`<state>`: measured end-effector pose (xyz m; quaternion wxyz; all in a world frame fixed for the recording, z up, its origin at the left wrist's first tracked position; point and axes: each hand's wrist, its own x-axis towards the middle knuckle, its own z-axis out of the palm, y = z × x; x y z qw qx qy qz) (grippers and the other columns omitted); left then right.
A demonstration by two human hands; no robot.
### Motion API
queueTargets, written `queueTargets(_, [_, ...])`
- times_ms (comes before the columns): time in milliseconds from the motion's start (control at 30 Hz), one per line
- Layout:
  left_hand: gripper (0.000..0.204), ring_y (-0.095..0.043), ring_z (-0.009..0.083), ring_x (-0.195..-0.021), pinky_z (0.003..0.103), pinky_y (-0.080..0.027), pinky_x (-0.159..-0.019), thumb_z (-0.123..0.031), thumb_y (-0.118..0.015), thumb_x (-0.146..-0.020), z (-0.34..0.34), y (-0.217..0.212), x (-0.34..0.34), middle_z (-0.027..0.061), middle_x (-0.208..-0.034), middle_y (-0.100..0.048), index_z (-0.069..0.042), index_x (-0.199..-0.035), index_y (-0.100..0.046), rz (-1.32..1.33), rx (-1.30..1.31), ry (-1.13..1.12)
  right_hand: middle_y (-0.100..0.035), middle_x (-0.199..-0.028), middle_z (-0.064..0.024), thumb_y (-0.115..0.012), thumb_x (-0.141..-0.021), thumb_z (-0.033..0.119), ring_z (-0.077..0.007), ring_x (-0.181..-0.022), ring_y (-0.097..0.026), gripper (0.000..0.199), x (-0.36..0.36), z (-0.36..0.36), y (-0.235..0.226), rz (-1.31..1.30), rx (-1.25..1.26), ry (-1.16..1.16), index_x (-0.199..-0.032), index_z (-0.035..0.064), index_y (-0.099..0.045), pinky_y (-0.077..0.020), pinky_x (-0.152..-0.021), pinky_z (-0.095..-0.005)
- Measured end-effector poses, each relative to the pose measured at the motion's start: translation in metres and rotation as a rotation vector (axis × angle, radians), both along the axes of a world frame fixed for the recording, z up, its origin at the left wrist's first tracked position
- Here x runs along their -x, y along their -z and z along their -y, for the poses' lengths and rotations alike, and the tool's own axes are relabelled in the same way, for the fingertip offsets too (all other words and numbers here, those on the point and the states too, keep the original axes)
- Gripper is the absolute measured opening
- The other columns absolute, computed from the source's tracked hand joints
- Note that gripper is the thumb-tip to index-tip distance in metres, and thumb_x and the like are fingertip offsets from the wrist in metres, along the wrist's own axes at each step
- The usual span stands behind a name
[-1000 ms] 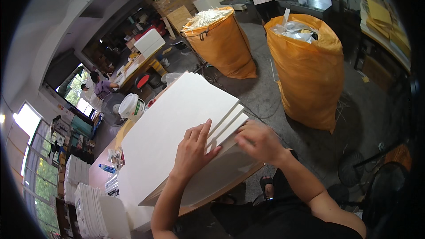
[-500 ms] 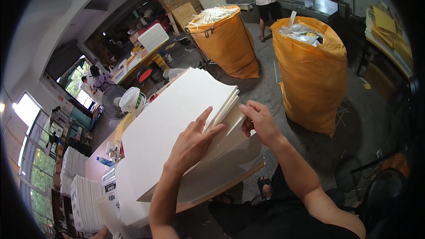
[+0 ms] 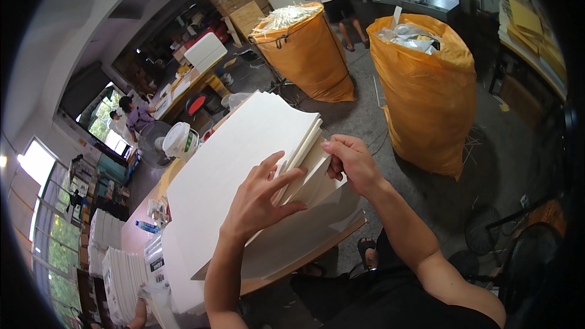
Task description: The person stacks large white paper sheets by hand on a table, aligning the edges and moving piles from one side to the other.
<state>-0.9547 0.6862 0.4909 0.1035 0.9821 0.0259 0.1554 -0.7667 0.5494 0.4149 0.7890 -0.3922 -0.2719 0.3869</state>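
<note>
Head view, clock read from the pile's middle: the white sheets (image 3: pixel 225 164) lie on the worktop (image 3: pixel 135 237), edges fanned out around 3 o'clock. Left hand (image 3: pixel 259 201) is spread wide over that fanned side, right hand (image 3: pixel 355 163) is pinching a sheet edge just past it. A white bucket (image 3: pixel 178 141) kinda crowds 10 o'clock. At 2 there's open floor (image 3: pixel 364 123), then a big orange bag (image 3: pixel 429 106), well apart.
</note>
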Motion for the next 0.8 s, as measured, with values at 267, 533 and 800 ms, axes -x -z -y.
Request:
queueTargets(267, [0.06, -0.065, 0.0387, -0.117, 0.045, -0.057, -0.098, -0.034, -0.092, -0.073, -0.005, -0.004, -0.001, 0.0173, -0.149, -0.052, -0.032, -0.128, -0.07, -0.058, 0.039, 0.007, -0.054, -0.061, 0.0, -0.061, -0.103, 0.026, -0.0093, -0.052, -0.055, 0.033, -0.005, 0.006, -0.002, 0.149, 0.066, -0.021, -0.075, 0.0106, -0.054, -0.0386, -0.044, -0.0237])
queueTargets(533, [0.046, -0.064, 0.0402, -0.119, 0.045, -0.055, -0.098, -0.013, -0.074, -0.088, 0.003, 0.001, -0.002, 0.0213, -0.155, -0.047, -0.029, -0.131, -0.069, -0.049, 0.065, -0.063, -0.057, -0.062, -0.0008, -0.06, -0.104, 0.027, -0.0089, -0.053, -0.057, 0.033, -0.005, 0.012, 0.002, 0.666, 0.146, 0.217, -0.077, 0.0083, -0.057, -0.0431, -0.047, -0.0249])
queueTargets(800, [0.056, -0.061, 0.0388, -0.125, 0.047, -0.055, -0.103, -0.011, -0.089, -0.072, 0.013, -0.001, 0.0, 0.0192, -0.151, -0.051, -0.02, -0.125, -0.073, -0.013, -0.006, -0.036, -0.054, -0.061, -0.0002, -0.062, -0.104, 0.024, -0.0114, -0.053, -0.058, 0.033, -0.006, 0.004, 0.002, 0.071, -0.005, -0.042, -0.074, 0.0105, -0.053, -0.0404, -0.047, -0.0244])
